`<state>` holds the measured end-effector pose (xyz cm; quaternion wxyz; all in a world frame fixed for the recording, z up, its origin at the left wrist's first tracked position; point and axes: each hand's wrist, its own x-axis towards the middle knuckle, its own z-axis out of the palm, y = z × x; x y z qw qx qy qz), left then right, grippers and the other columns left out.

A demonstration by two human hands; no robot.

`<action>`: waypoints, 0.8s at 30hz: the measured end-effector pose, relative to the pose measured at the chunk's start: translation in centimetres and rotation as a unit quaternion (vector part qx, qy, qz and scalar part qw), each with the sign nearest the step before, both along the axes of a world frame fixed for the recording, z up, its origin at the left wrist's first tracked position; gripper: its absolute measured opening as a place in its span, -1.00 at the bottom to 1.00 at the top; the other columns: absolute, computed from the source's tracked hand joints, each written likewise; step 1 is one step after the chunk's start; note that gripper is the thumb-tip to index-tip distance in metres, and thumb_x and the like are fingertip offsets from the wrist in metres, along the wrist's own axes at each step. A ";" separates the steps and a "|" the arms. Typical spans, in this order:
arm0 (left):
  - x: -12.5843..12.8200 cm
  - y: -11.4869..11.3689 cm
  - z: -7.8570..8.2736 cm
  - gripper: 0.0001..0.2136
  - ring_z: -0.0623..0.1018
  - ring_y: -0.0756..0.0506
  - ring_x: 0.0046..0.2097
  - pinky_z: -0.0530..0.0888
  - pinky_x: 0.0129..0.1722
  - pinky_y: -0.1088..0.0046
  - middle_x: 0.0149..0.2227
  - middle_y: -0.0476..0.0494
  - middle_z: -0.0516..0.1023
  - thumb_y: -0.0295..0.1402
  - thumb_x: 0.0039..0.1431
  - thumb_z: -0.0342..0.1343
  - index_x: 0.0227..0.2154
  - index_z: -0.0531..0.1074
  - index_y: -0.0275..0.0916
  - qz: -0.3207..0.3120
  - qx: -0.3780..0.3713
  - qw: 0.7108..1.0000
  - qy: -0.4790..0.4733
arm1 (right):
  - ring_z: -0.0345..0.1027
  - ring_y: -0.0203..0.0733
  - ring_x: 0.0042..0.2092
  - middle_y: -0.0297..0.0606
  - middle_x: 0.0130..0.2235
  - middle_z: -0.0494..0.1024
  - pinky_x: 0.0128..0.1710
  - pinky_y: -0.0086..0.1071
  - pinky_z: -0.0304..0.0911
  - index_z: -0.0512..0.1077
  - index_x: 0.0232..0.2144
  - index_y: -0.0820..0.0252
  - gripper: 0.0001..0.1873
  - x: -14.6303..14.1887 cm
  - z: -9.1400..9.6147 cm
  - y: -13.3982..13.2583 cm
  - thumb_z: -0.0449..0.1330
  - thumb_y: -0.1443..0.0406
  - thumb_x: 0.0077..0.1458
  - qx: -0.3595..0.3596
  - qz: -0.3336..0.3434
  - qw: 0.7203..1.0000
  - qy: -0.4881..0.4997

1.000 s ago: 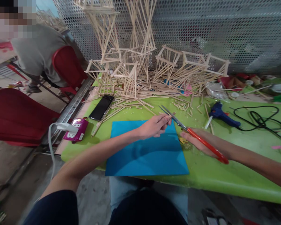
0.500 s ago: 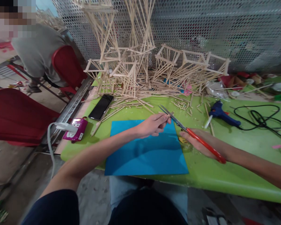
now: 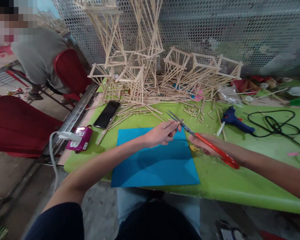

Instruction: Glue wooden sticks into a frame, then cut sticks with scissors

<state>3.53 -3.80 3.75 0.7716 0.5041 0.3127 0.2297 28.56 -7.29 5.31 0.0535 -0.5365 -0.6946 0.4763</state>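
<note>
My right hand [image 3: 202, 144] is closed round the red handles of a pair of scissors [image 3: 218, 151], whose blades point up and to the left. My left hand [image 3: 163, 133] pinches a short wooden stick [image 3: 181, 120] between thumb and fingers. The stick's small end shows at the blades, which cross right beside my left fingertips; most of it is hidden by the fingers. Both hands hover over a blue sheet [image 3: 152, 166] lying on the green table cover [image 3: 240, 180]. Near my right hand lies a small yellow object [image 3: 194, 148].
Wooden stick frames [image 3: 137, 76] and loose sticks [image 3: 152, 90] crowd the back against a perforated metal panel [image 3: 230, 30]. A blue glue gun [image 3: 236, 121] with black cable lies right; a phone [image 3: 106, 115] and purple power socket [image 3: 80, 138] left. A person [image 3: 42, 56] sits beyond.
The scissors and my right hand have shifted slightly up and left. My left hand stays almost in place, still pinching the stick. The whole view has moved a little.
</note>
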 end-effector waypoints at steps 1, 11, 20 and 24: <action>0.0 0.0 0.0 -0.68 -0.05 0.12 -0.58 -0.06 -0.66 0.62 -0.44 0.14 0.01 0.00 0.52 -0.05 -0.16 0.30 -0.16 0.002 0.000 1.000 0.000 | -0.03 -0.29 -0.51 -0.44 -0.53 0.08 -0.51 -0.36 -0.06 0.08 -0.47 0.08 -0.29 0.0 0.0 0.0 0.00 -0.37 0.26 0.001 0.004 1.000 -0.007; -0.1 -0.3 0.1 -0.66 -0.05 0.11 -0.58 -0.06 -0.66 0.62 -0.45 0.15 -0.01 0.00 0.51 -0.03 -0.16 0.32 -0.19 -0.043 -0.003 0.999 -0.021 | 0.01 -0.26 -0.48 -0.36 -0.54 0.19 -0.46 -0.30 -0.09 0.13 -0.51 0.09 -0.29 -0.9 -0.7 0.4 -0.01 -0.35 0.28 0.069 0.015 0.994 -0.085; -0.5 0.9 -0.6 -0.68 -0.04 0.11 -0.57 -0.04 -0.64 0.61 -0.44 0.15 0.01 -0.02 0.54 -0.11 -0.17 0.27 -0.18 0.002 0.038 0.999 -0.006 | 0.04 -0.28 -0.58 -0.38 -0.63 0.19 -0.57 -0.32 -0.05 0.16 -0.58 0.07 -0.23 0.4 -1.1 1.1 0.10 -0.44 0.12 -0.010 -0.070 0.995 -0.071; -0.4 1.0 -1.5 -0.62 0.15 0.06 -0.52 0.19 -0.54 0.56 -0.46 0.10 0.12 0.00 0.55 -0.18 -0.16 0.31 -0.22 0.025 0.196 0.979 0.048 | 0.12 -0.26 -0.55 -0.40 -0.58 0.28 -0.56 -0.31 0.02 0.35 -0.49 0.08 -0.31 0.3 0.1 1.3 0.32 -0.37 -0.03 0.064 -0.136 0.989 0.014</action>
